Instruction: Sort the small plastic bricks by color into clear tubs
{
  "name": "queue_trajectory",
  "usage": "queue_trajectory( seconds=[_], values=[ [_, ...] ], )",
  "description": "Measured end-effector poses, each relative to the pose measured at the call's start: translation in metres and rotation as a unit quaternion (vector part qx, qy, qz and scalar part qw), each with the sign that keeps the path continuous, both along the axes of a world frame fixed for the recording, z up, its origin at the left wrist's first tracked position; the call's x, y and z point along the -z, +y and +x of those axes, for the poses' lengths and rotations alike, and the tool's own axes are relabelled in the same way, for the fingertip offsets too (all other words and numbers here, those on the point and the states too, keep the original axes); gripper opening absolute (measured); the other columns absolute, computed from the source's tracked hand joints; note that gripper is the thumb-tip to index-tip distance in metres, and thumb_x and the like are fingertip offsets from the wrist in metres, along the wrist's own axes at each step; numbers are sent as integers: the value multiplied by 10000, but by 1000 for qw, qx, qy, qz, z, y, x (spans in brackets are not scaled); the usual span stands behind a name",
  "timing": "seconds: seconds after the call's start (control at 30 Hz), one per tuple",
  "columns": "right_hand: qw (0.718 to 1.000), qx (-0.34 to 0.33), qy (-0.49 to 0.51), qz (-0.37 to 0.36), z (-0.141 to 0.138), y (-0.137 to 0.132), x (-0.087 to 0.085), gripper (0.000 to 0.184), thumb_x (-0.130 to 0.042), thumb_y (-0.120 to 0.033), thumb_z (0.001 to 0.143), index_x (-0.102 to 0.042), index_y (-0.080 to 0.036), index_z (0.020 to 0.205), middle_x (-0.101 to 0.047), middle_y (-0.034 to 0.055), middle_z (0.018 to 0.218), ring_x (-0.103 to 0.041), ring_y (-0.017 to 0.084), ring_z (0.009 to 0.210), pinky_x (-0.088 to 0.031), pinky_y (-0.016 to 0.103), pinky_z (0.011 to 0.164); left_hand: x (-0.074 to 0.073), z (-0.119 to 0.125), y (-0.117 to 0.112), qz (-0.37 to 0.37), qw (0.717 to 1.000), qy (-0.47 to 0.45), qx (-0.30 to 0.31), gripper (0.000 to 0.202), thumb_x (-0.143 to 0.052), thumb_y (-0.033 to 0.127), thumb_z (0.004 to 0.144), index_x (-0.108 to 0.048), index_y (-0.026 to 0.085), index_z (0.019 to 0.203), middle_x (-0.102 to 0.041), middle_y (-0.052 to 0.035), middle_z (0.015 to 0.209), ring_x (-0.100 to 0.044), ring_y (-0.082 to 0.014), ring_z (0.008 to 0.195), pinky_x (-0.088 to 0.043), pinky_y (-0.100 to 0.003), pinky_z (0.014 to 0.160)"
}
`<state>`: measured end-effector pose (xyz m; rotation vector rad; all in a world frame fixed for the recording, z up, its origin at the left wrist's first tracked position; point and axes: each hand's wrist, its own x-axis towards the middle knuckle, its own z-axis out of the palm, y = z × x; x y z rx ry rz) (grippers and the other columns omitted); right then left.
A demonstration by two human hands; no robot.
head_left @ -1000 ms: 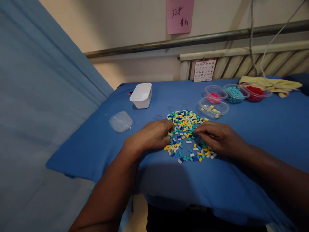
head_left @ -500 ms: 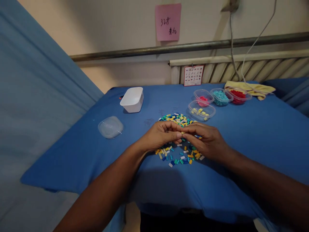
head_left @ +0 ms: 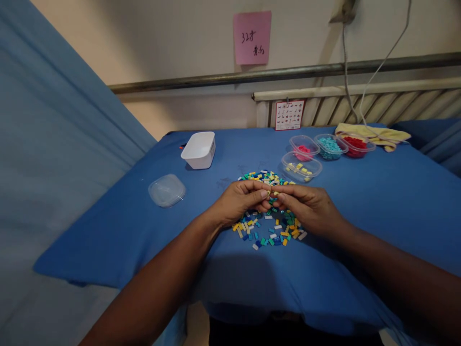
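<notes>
A heap of small toy bricks (head_left: pixel 271 229) in yellow, blue, teal and white lies on the blue cloth-covered table (head_left: pixel 378 192). My left hand (head_left: pixel 239 202) and my right hand (head_left: pixel 311 207) hover just above the heap with their fingertips meeting in the middle. Both hands are closed in a pinch on small bricks, which are too tiny to tell apart. The hands hide the middle of the heap.
Clear tubs stand at the back right: yellow bricks (head_left: pixel 301 167), pink (head_left: pixel 303 147), teal (head_left: pixel 329 146), red (head_left: pixel 355 145). A white bin (head_left: pixel 199 150) and a clear lid (head_left: pixel 166 190) sit to the left. A yellow cloth (head_left: pixel 370 131) lies behind; a blue curtain (head_left: pixel 54 144) hangs left.
Both hands lifted from the sides of the heap and came together over its middle, fingertips now touching. The view also shifted a little.
</notes>
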<state>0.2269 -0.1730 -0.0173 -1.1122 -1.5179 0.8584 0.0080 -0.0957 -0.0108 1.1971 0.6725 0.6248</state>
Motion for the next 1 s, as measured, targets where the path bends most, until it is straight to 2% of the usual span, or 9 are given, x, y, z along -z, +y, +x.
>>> queue_trajectory(
  seconds=[0.17,0.33,0.43,0.57,0.67,0.8,0.87,1.0],
  values=[
    [1000,19,-6,-12,2,2,0,175,-785,-361,971,-910,-315,1085,-880,30,984,-820,245,883,-671,424,865,1,3,-1,7,1000,-11,-2,452,-962,439,831,-742,133,1079,-827,-71,876,-769,-125,752,-592,-228,733],
    [998,17,34,-56,1,4,-2,164,-833,-409,919,-904,-270,970,-869,41,950,-785,231,847,-630,398,828,-1,11,-6,82,995,-35,-38,367,-968,400,824,-779,138,999,-794,-32,876,-704,-101,766,-548,-227,760],
    [993,20,73,-92,-1,4,-3,225,-871,-453,873,-882,-234,920,-827,34,845,-718,193,746,-591,363,750,-3,13,-8,118,991,-41,-58,342,-972,399,815,-805,147,974,-763,-10,849,-663,-96,752,-526,-227,751],
    [981,10,122,-152,-2,4,-2,303,-902,-505,854,-847,-211,902,-729,-1,728,-570,123,614,-467,284,598,-3,13,-12,150,986,-17,-67,310,-935,413,856,-812,157,980,-760,-20,840,-666,-121,749,-538,-254,741],
    [967,-10,152,-205,0,5,0,355,-928,-533,831,-819,-200,880,-695,-11,710,-506,95,562,-376,256,530,-2,12,-14,236,968,0,-82,223,-890,369,912,-822,171,989,-786,-41,921,-694,-137,813,-548,-264,775],
    [945,-72,176,-266,4,7,2,405,-950,-556,804,-792,-183,821,-681,-6,690,-492,83,532,-335,241,497,-3,8,-14,381,921,24,-73,120,-829,296,973,-842,198,1039,-810,-62,1019,-733,-168,946,-563,-302,891],
    [939,-89,183,-277,6,8,3,419,-966,-559,782,-786,-180,799,-678,-5,682,-506,87,540,-342,236,495,-4,7,-14,407,911,27,-58,116,-806,294,992,-844,203,1054,-814,-70,1032,-744,-182,976,-574,-328,935],
    [934,-97,186,-288,7,8,2,438,-989,-567,740,-788,-179,771,-677,-1,676,-520,91,553,-343,228,485,-6,5,-13,402,915,25,-32,121,-798,309,999,-843,201,1027,-812,-78,1012,-748,-189,967,-588,-345,934]
  ],
)
